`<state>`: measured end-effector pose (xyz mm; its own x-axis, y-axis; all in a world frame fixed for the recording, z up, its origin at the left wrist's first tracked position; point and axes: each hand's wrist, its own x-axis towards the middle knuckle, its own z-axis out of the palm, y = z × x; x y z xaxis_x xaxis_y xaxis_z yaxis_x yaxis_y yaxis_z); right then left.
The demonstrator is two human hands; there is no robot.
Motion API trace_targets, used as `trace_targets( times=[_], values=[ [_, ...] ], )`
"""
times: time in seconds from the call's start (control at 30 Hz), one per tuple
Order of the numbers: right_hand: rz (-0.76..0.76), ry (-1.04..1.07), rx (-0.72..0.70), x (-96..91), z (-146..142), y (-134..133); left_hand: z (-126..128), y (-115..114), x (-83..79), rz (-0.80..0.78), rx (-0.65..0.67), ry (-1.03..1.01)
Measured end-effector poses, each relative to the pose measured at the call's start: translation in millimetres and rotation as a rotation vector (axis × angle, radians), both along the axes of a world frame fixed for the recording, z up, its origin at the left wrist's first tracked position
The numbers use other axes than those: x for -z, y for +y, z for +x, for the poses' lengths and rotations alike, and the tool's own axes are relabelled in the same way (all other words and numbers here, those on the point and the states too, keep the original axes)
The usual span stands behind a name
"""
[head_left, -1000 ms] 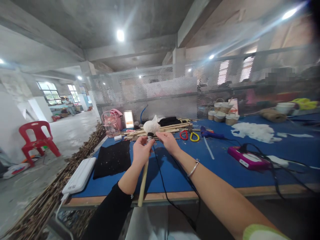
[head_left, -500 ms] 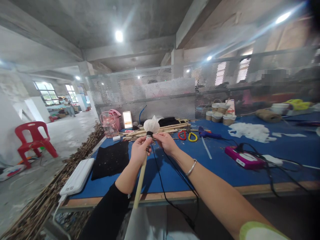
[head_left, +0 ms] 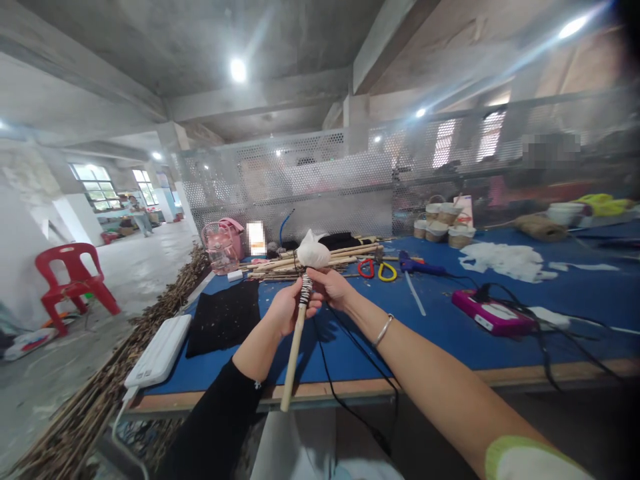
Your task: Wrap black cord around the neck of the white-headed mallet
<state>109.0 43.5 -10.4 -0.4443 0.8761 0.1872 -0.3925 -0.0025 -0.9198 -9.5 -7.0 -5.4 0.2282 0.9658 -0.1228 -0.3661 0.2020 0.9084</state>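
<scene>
Above the table's near half I hold a pale wooden stick (head_left: 294, 357) topped by a round bundle of white cloth (head_left: 313, 251). Black-and-white cord (head_left: 305, 290) is wound round the stick just below the bundle. My left hand (head_left: 286, 308) is closed round the corded part, thumb along it. At the neck under the bundle, the fingers of my right hand (head_left: 333, 287) pinch; whether a loose cord end is between them I cannot make out. The stick's lower end tilts toward me over the table edge.
Bundled sticks (head_left: 345, 253) lie behind my hands, beside red-and-yellow-handled scissors or pliers (head_left: 386, 272) and a blue glue gun (head_left: 423, 267). A black cloth (head_left: 225, 317) and a white power bank (head_left: 159, 352) are on the left. A purple box with cables (head_left: 493, 313) and white cloth scraps (head_left: 505, 261) lie right.
The stick has turned in my hands, and its bundle has shifted right and tilted. The left hand has opened its view of the cord winding; the right hand stays at the neck.
</scene>
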Motion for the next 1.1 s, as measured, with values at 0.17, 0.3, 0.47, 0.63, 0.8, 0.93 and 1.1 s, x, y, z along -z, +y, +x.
trace_targets(
  times=[0.17, 0.3, 0.47, 0.63, 0.8, 0.93, 1.1],
  values=[
    [0.045, -0.113, 0.141, 2.1, -5, 3, 7, 3, 10.2, 0.372, -0.375, 0.323],
    [0.123, -0.15, 0.127, 1.2, -2, 3, 5, 5, 10.3, 0.524, -0.46, 0.434],
    [0.132, -0.114, 0.054, -8.2, 9, 2, 0, 4, 5.7, 0.517, -0.42, 0.328],
    [0.136, -0.104, 0.11, -12.7, 16, 3, -1, 3, 4.1, 0.487, -0.45, 0.297],
    [0.13, -0.069, 0.032, -11.1, 14, 3, -1, 2, 0.8, 0.445, -0.342, 0.122],
    [0.097, -0.002, -0.025, -9.5, 13, 2, -2, 2, -1.0, 0.376, -0.213, -0.043],
    [-0.042, 0.005, -0.122, -1.0, 14, 4, -4, 2, 0.9, 0.118, 0.0, -0.056]
  ],
)
